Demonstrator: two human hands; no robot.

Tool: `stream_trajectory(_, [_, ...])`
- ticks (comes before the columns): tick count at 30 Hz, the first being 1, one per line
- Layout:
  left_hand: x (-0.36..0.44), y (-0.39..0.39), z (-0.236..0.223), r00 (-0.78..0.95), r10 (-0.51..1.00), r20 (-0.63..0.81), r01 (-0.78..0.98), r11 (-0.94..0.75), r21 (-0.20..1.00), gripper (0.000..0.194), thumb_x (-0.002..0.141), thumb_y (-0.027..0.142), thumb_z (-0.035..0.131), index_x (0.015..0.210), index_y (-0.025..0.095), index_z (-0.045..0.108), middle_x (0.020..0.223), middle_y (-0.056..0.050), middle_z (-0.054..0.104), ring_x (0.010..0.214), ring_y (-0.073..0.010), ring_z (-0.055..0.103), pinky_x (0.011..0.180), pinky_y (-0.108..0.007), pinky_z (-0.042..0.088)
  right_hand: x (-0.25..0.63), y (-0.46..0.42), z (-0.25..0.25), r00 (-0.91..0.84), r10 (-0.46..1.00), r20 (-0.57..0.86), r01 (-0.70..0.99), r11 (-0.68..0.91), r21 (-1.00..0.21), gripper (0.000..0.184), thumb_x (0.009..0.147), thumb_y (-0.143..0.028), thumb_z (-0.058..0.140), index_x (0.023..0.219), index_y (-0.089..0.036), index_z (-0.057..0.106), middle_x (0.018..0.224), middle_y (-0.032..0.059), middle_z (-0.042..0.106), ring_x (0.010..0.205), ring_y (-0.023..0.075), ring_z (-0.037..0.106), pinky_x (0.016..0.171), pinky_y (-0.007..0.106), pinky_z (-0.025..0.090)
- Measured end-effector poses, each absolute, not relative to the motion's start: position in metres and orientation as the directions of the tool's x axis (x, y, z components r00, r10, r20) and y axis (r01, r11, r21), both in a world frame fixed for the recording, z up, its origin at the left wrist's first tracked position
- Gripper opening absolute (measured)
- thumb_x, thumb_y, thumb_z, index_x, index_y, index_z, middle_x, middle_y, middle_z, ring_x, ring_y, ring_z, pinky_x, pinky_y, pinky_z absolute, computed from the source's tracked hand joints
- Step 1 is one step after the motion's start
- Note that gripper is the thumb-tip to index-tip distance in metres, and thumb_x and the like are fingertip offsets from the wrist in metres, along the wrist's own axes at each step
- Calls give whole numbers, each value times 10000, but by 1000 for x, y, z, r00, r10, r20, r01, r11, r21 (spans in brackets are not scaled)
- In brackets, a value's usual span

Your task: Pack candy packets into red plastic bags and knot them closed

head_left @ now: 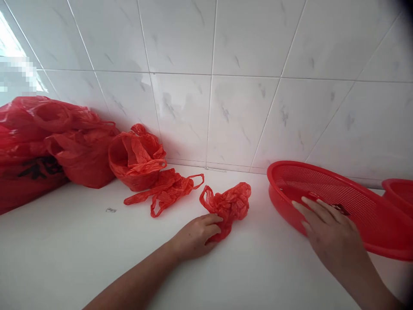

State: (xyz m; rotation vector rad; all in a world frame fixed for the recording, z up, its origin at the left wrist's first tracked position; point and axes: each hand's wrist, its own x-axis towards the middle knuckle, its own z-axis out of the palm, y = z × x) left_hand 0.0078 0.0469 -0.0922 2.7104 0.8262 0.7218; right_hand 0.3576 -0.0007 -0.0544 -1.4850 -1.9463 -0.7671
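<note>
On the white counter (64, 254), left hand (195, 237) pinches a crumpled red bag (229, 204) between fingers and thumb. Right hand (329, 234) rests with fingers spread on the red basket (355, 202) rim. Further red bags (138, 159) lie against the tiled wall (226, 64).

Counter: white worktop (80, 249), smooth and bare in front.
Wall: white marbled tiles (245, 64) with thin grey joints, meeting the counter at the back.
Large bags: heap of red plastic bags (41, 142) at far left, one with black lettering.
Open bag: red bag (135, 161) standing open beside the heap.
Flat bag: crumpled red carrier bag (166, 189) lying just before it, handles spread.
Second basin: red rim (400, 193) at far right.
Scrap: small grey bit (111, 210) on the counter.
</note>
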Motion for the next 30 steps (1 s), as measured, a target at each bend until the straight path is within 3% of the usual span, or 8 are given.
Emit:
stream_trajectory(3, [14,44,-90,763,513,393,422,-856,297,205,766,48,439,791,170,601,1188,-70,578,1000,-194,578,847,-298,459,321,-1,-55,-214,655,725,965,257,53,341,873,-290,430,1157,-194,592,1214,113,571,1161,291,475,986,467,343])
stream_trajectory(6, [20,36,-88,777,514,364,425,-854,298,265,820,53,381,821,172,618,1162,-63,596,1005,-202,580,864,-316,451,267,-4,-62,-210,762,613,877,424,-226,281,876,-302,436,1102,-226,585,1119,62,605,1044,208,555,915,360,436])
stream_trajectory(8, [23,27,-86,780,528,334,432,-842,323,251,846,92,386,853,178,621,1149,-60,600,979,-198,587,837,-304,464,236,0,-70,-103,916,388,823,298,-484,355,880,-364,425,1202,-240,511,1142,49,585,968,179,588,818,317,491])
stream_trajectory(11, [25,15,-85,786,525,327,394,-832,391,203,842,225,500,1018,188,593,1144,-68,600,995,-204,577,851,-294,471,210,14,-84,10,987,160,755,97,-648,499,840,-444,454,1281,-210,444,1191,76,549,978,206,587,797,343,498])
stream_trajectory(16, [16,23,-88,383,743,549,597,-653,466,249,854,248,505,1095,217,557,1103,-94,576,1032,-217,542,887,-362,454,206,28,-100,27,990,140,617,94,-782,430,721,-170,475,1144,-211,540,1160,67,552,1005,192,576,843,311,466])
stream_trajectory(19, [12,33,-88,195,818,540,636,-525,565,685,686,341,714,1291,233,412,1328,-135,413,1220,-308,398,980,-470,380,205,23,-98,-11,995,100,437,95,-894,327,696,-136,431,971,-220,585,1040,42,618,908,173,609,764,279,480])
stream_trajectory(22, [19,31,-88,334,886,321,476,-452,754,1017,487,348,831,1361,276,316,1316,-117,437,1143,-307,475,896,-427,457,198,15,-91,-27,1000,-11,311,-2,-950,138,686,-207,504,806,-203,572,858,18,643,714,162,601,596,251,458])
stream_trajectory(30, [27,40,-89,146,974,175,78,-188,979,272,733,150,528,997,202,570,821,-23,634,695,-139,579,575,-233,455,210,19,-93,105,994,43,172,25,-985,104,767,-291,489,720,-204,521,652,-28,555,567,119,498,508,218,383])
